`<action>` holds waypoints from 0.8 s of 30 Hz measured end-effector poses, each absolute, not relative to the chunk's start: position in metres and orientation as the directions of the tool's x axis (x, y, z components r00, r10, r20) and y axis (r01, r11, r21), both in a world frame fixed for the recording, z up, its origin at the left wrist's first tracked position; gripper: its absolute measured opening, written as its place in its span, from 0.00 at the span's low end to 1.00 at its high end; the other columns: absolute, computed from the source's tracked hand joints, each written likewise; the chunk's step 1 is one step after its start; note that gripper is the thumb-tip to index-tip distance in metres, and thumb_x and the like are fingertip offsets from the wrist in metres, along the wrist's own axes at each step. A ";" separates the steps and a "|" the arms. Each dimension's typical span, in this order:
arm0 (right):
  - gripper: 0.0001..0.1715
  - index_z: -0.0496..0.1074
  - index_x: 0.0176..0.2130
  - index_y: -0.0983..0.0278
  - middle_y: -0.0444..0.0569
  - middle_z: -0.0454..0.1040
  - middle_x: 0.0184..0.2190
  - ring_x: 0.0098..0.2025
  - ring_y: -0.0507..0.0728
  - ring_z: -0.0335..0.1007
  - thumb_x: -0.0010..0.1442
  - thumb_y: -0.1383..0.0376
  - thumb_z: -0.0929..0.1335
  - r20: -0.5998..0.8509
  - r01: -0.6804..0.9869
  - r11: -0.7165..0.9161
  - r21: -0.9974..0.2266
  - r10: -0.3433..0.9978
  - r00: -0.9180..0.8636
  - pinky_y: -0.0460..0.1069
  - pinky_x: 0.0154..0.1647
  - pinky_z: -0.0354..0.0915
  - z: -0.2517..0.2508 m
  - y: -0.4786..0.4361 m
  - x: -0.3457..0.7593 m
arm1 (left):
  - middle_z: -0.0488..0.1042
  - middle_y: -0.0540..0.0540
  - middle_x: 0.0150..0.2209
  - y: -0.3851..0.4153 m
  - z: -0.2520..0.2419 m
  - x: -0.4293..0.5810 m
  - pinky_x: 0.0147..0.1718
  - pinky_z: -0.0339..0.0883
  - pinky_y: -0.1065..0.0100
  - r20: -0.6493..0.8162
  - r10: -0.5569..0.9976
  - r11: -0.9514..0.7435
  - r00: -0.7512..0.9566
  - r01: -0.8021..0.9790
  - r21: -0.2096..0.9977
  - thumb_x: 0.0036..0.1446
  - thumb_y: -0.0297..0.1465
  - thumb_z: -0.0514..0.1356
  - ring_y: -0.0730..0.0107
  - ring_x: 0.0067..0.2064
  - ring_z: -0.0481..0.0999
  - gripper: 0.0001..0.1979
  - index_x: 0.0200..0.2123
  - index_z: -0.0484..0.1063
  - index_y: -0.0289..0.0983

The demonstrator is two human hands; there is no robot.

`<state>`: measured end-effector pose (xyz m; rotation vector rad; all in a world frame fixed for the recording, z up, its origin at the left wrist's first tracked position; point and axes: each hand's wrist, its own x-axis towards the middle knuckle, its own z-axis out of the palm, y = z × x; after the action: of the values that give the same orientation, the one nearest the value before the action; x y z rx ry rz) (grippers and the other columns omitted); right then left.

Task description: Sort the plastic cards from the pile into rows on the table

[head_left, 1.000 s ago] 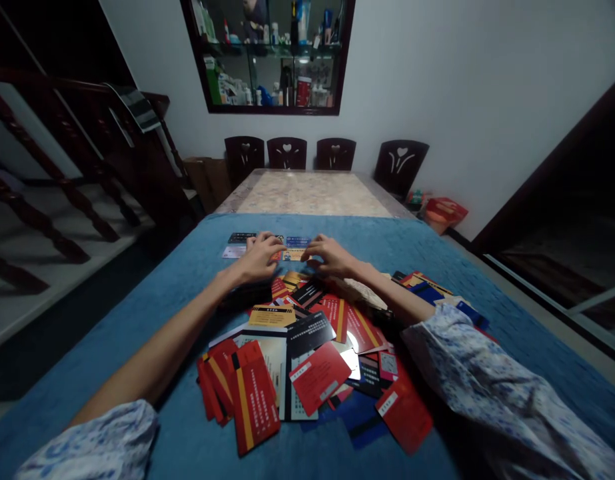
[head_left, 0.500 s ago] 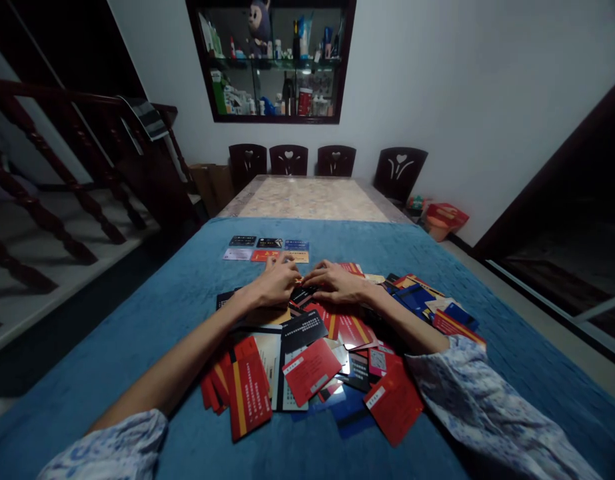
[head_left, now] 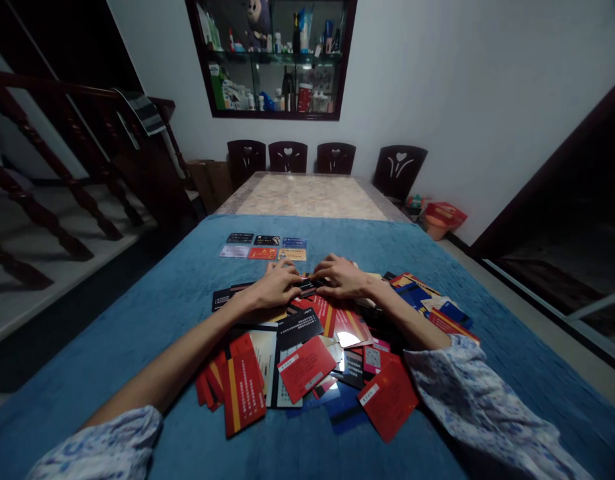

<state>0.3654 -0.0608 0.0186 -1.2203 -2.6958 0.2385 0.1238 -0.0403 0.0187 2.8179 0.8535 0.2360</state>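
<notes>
A heap of plastic cards lies before me, mostly red, black and blue, overlapping at many angles. My left hand (head_left: 276,284) rests on the heap's far left part, its fingers bent and apart. Opposite it, my right hand (head_left: 342,277) arches over the far middle with thumb and fingers spread. A black card (head_left: 311,287) shows between the two hands, close to both sets of fingertips. What lies under the palms is hidden. Nearer me are a red card (head_left: 307,369), a black card (head_left: 300,327) and a red card with a yellow stripe (head_left: 244,393).
Beyond the heap, several cards lie in two rows, among them an orange-red card (head_left: 262,253) and a blue card (head_left: 294,243). More blue cards (head_left: 412,295) spread to the right. A blue cloth (head_left: 187,287) covers the table's near part; chairs (head_left: 336,158) stand behind.
My fingertips have drawn slightly apart, and more of the black card between them shows. My right hand is raised a little and its fingers are more spread. The view has shifted slightly.
</notes>
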 end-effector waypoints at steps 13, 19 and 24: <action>0.25 0.77 0.55 0.59 0.56 0.75 0.49 0.49 0.63 0.65 0.57 0.61 0.71 0.023 0.724 0.631 -0.278 0.758 -0.652 0.59 0.53 0.59 0.024 -0.060 0.373 | 0.75 0.41 0.46 -0.045 0.019 0.125 0.54 0.56 0.51 0.108 0.571 -0.806 0.814 0.531 0.262 0.61 0.40 0.61 0.52 0.56 0.64 0.15 0.44 0.80 0.39; 0.23 0.79 0.52 0.61 0.57 0.75 0.49 0.49 0.63 0.65 0.57 0.61 0.72 0.033 0.717 0.628 -0.304 0.759 -0.651 0.59 0.53 0.59 0.026 -0.061 0.373 | 0.76 0.41 0.42 -0.048 0.023 0.125 0.55 0.57 0.51 0.156 0.520 -0.849 0.839 0.489 0.202 0.62 0.36 0.58 0.53 0.55 0.64 0.12 0.37 0.80 0.38; 0.16 0.80 0.47 0.62 0.54 0.78 0.45 0.46 0.61 0.67 0.61 0.61 0.70 0.090 0.657 0.679 -0.329 0.715 -0.694 0.59 0.54 0.58 0.028 -0.059 0.375 | 0.77 0.43 0.38 -0.038 0.022 0.120 0.53 0.60 0.55 0.177 0.488 -0.863 0.855 0.442 0.245 0.62 0.35 0.57 0.56 0.52 0.67 0.13 0.34 0.80 0.38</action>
<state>0.3746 -0.0587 0.0276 -1.1096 -2.6806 0.4030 0.1202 -0.0383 0.0219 2.8353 0.7178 0.3464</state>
